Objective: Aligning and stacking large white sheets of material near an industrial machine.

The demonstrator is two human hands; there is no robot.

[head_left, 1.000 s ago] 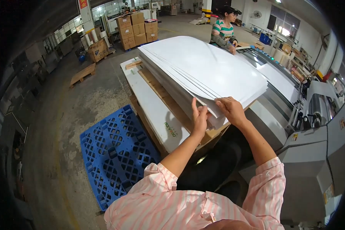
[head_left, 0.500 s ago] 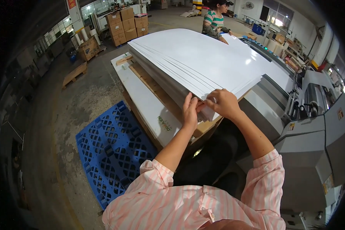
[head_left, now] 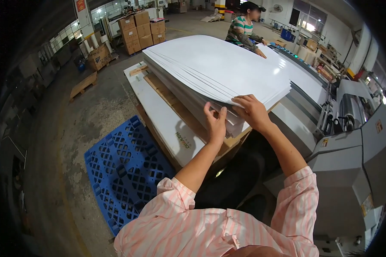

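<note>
A tall stack of large white glossy sheets [head_left: 218,64] lies ahead of me, its upper layers fanned in steps along the left side. At the near corner my right hand [head_left: 252,112] grips the edge of the top sheets, thumb below and fingers above. Those sheets are lifted there, and a dark gap shows beneath. My left hand [head_left: 216,124] is beside the gap, thumb and fingers apart, close to the lower sheets' edges with nothing held in it. The stack rests on a wooden pallet [head_left: 171,95] whose near part is partly hidden by my left arm.
A blue plastic pallet [head_left: 122,171] lies on the floor to the left. On the right stands a grey machine [head_left: 343,162] with rollers. Beyond the stack, a person in a striped top [head_left: 243,30] touches a sheet. Cardboard boxes [head_left: 141,31] are piled at the back.
My right hand has raised the corner of the top sheets, widening the gap. My left hand has come away from the edge and opened. The other person has turned and shifted a hand.
</note>
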